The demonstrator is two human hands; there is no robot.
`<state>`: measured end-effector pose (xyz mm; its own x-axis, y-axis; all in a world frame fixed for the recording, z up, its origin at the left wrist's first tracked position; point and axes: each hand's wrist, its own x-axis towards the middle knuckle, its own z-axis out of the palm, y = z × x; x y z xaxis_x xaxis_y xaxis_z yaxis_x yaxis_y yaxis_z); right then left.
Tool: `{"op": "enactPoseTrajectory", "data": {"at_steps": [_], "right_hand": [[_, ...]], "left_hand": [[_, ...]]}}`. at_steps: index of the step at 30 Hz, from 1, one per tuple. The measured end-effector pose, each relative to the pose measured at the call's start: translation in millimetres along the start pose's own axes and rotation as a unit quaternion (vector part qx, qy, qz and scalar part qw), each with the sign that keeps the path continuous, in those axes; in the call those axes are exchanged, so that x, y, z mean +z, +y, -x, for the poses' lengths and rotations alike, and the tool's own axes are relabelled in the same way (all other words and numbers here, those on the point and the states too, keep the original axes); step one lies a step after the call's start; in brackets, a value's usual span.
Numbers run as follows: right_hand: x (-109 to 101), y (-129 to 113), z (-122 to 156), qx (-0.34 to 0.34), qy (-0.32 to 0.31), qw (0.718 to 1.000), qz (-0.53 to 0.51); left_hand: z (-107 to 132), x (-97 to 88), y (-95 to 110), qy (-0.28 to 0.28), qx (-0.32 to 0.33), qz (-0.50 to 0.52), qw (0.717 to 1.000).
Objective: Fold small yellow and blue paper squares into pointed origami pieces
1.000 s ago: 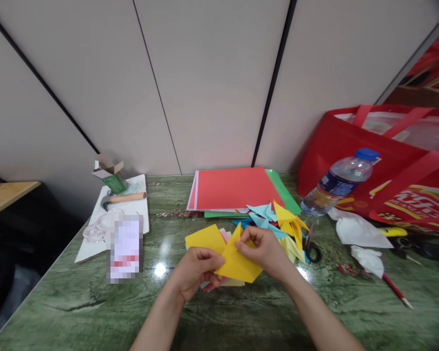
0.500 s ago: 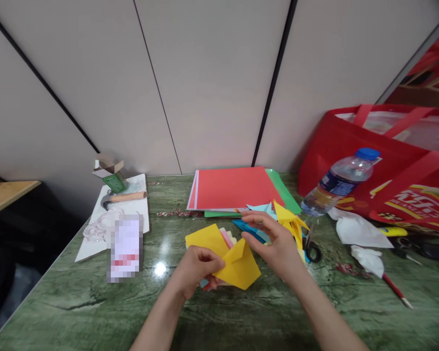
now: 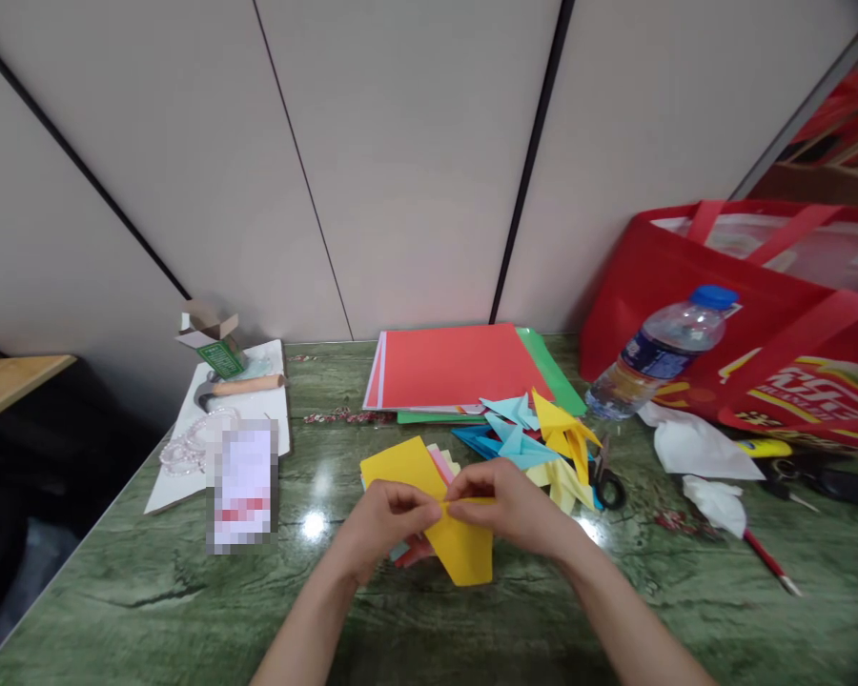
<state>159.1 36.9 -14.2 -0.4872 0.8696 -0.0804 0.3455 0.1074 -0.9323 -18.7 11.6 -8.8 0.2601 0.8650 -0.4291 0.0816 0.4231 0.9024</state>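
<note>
A folded yellow paper [image 3: 466, 551] hangs between both my hands just above the green marbled table [image 3: 186, 600]. My left hand [image 3: 378, 524] pinches its upper left edge. My right hand [image 3: 511, 503] pinches the top edge right beside the left fingers. Under and behind the hands lies a small stack of square sheets [image 3: 404, 464], yellow on top with pink and cream edges showing. To the right sit several folded paper shapes [image 3: 536, 438] in light blue and yellow.
Large red and green sheets [image 3: 458, 367] lie at the back. Scissors [image 3: 606, 484], a water bottle [image 3: 662, 351], a red bag [image 3: 772, 314], crumpled tissues [image 3: 701, 448] and a pen [image 3: 772, 567] fill the right. At left, a white board [image 3: 186, 467] carries a hammer [image 3: 239, 386], small box [image 3: 214, 343], beads.
My right hand let go, lifted open toward the folded shapes, then came back and pinched the paper's top edge. The yellow paper now looks narrower, with a fresh fold.
</note>
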Motion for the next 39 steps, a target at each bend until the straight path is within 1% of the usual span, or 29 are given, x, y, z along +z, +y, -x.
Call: {"op": "enactPoseTrajectory", "data": {"at_steps": [3, 6, 13, 18, 21, 26, 30, 35, 39], "right_hand": [[-1.6, 2.9, -3.7, 0.040, 0.024, 0.996, -0.073], [-1.5, 4.4, -5.2, 0.053, 0.041, 0.992, -0.103], [0.0, 4.1, -5.8, 0.075, 0.033, 0.992, -0.101], [0.3, 4.3, -6.3, 0.072, 0.040, 0.992, -0.099], [-0.2, 4.5, -6.3, 0.069, 0.043, 0.992, -0.097], [-0.3, 6.6, -6.2, 0.071, 0.030, 0.992, -0.096], [-0.1, 7.7, -6.3, 0.076, 0.022, 0.991, -0.105], [-1.5, 3.7, -6.3, 0.088, 0.047, 0.989, -0.111], [-1.9, 1.4, -6.0, 0.087, 0.044, 0.989, -0.114]], "left_hand": [[0.0, -1.4, 1.2, 0.012, 0.029, 0.054, 0.998], [-1.2, -0.7, 0.6, 0.033, 0.033, 0.077, 0.996], [-5.0, 3.3, -2.5, 0.060, 0.021, 0.096, 0.993], [-5.0, 1.7, -3.4, 0.037, 0.002, 0.134, 0.990], [-5.4, 0.8, -5.1, 0.035, -0.007, 0.143, 0.989], [-7.2, 1.8, -7.9, 0.054, 0.014, 0.155, 0.986], [-6.8, 3.4, -5.6, 0.071, 0.032, 0.151, 0.985], [-3.0, 4.3, 0.0, 0.040, 0.023, 0.167, 0.985], [-1.0, 4.8, 2.6, 0.052, 0.015, 0.189, 0.981]]}}
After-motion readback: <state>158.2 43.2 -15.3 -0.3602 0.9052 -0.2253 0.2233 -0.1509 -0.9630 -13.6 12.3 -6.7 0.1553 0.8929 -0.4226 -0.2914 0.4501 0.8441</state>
